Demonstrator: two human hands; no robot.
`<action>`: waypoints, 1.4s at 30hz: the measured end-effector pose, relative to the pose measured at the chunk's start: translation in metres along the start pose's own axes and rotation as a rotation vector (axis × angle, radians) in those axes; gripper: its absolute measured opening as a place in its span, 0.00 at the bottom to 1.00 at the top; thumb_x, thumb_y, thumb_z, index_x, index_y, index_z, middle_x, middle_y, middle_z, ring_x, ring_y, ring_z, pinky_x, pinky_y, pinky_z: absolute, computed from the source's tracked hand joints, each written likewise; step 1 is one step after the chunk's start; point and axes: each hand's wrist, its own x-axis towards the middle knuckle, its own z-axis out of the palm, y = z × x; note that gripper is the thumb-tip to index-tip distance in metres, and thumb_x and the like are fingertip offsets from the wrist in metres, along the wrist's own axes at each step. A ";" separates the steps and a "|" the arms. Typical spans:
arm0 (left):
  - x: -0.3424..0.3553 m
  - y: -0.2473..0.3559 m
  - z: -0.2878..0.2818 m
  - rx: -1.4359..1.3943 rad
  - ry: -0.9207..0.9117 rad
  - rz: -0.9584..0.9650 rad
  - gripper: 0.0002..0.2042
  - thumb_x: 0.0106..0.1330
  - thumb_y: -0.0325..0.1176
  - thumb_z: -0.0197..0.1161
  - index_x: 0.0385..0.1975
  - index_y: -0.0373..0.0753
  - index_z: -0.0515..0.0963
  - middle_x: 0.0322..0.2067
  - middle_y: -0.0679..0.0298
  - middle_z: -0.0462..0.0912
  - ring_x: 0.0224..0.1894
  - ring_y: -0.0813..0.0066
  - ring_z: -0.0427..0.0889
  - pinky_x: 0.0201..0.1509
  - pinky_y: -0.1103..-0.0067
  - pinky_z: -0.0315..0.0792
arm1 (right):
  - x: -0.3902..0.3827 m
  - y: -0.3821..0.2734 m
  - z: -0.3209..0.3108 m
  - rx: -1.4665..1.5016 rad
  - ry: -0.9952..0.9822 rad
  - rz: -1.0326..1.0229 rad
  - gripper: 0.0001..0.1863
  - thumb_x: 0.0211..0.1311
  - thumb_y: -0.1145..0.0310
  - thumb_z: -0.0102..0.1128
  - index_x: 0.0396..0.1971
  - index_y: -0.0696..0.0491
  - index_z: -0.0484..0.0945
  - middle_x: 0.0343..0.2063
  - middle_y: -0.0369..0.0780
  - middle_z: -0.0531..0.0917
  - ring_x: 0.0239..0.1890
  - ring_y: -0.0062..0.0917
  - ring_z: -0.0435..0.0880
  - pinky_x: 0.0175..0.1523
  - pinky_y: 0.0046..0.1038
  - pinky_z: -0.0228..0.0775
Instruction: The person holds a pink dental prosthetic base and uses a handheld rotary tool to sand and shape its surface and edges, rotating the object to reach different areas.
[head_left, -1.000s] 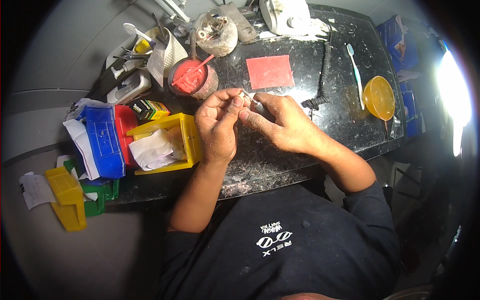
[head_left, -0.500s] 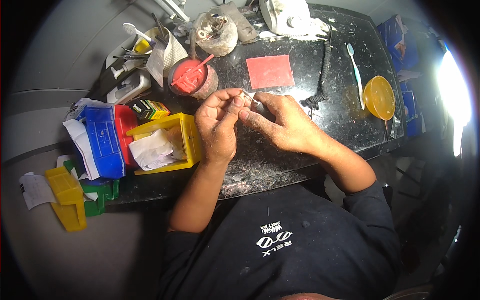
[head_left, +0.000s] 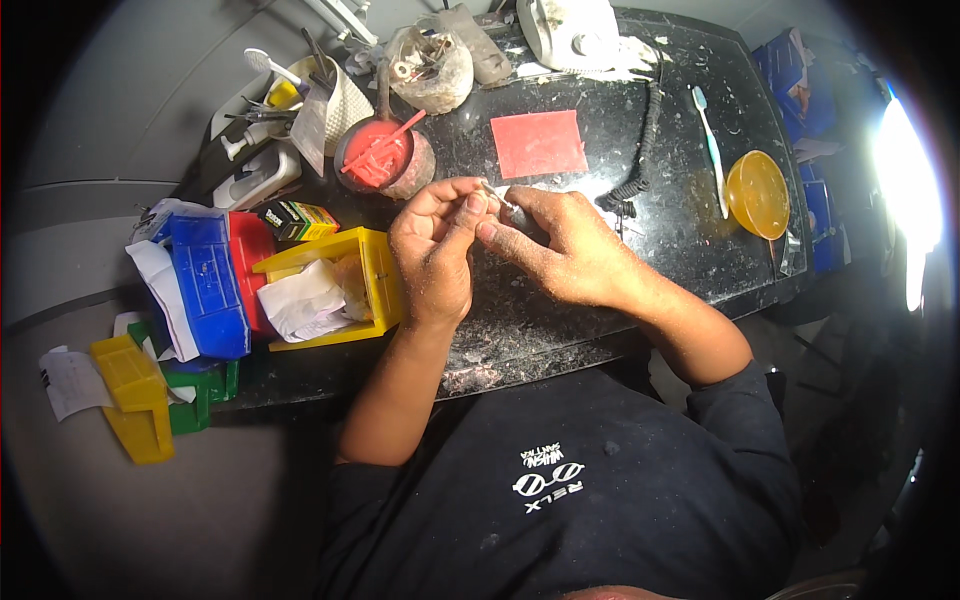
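Over the front half of the black bench, my left hand [head_left: 440, 245] pinches a small whitish piece [head_left: 483, 190] between thumb and fingers. My right hand [head_left: 565, 240] is closed round a grey metal handpiece [head_left: 518, 216], its tip pointing at the piece. Both hands nearly meet, thumb tips close together, and pale dust coats the fingers. The piece is mostly covered by my fingers, so its exact shape is hidden. Just beyond the hands lies a flat pink sheet [head_left: 539, 144]. A coiled dark cord [head_left: 630, 190] rests to the right of the sheet.
To the left are a yellow bin [head_left: 375, 285] holding paper, blue bins [head_left: 208, 285] and a small box [head_left: 298, 220]. Behind stand a pan [head_left: 412, 180] with pink strips, a cluttered bag [head_left: 432, 70] and a white machine [head_left: 568, 35]. At right: a toothbrush [head_left: 712, 150] and yellow bowl [head_left: 758, 195].
Both hands keep the same hold and place. The handpiece and the small piece have shifted very slightly at the fingertips.
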 end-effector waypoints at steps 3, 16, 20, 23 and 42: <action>0.000 0.001 0.001 0.003 -0.005 -0.009 0.07 0.71 0.22 0.62 0.46 0.28 0.78 0.35 0.59 0.84 0.35 0.79 0.82 0.45 0.83 0.77 | 0.000 0.000 0.000 0.007 -0.001 0.008 0.22 0.67 0.54 0.63 0.28 0.61 0.77 0.19 0.52 0.79 0.22 0.46 0.80 0.30 0.41 0.69; 0.000 -0.001 0.001 -0.041 -0.023 0.032 0.07 0.71 0.22 0.61 0.46 0.28 0.78 0.37 0.57 0.85 0.39 0.77 0.84 0.49 0.81 0.78 | 0.001 0.005 0.001 0.020 0.025 -0.022 0.21 0.68 0.55 0.63 0.29 0.61 0.78 0.20 0.53 0.79 0.24 0.48 0.80 0.30 0.42 0.68; 0.000 -0.001 0.000 -0.033 -0.024 0.037 0.07 0.71 0.22 0.61 0.46 0.28 0.79 0.37 0.57 0.85 0.39 0.77 0.84 0.48 0.81 0.78 | 0.001 0.003 0.001 0.022 0.017 -0.019 0.21 0.68 0.55 0.63 0.29 0.61 0.77 0.20 0.53 0.79 0.24 0.47 0.80 0.30 0.41 0.68; 0.000 0.000 0.000 -0.007 -0.011 0.021 0.07 0.71 0.22 0.62 0.46 0.28 0.79 0.36 0.58 0.85 0.38 0.77 0.83 0.48 0.81 0.78 | 0.000 0.002 0.001 -0.003 0.022 -0.037 0.21 0.68 0.55 0.63 0.28 0.61 0.77 0.20 0.53 0.79 0.23 0.47 0.80 0.30 0.41 0.68; 0.000 -0.002 0.002 -0.041 -0.016 0.022 0.07 0.71 0.23 0.62 0.45 0.28 0.78 0.36 0.58 0.85 0.37 0.79 0.83 0.46 0.83 0.78 | 0.000 0.001 0.001 -0.008 0.012 -0.016 0.21 0.68 0.55 0.63 0.29 0.61 0.77 0.19 0.52 0.80 0.22 0.46 0.81 0.29 0.40 0.70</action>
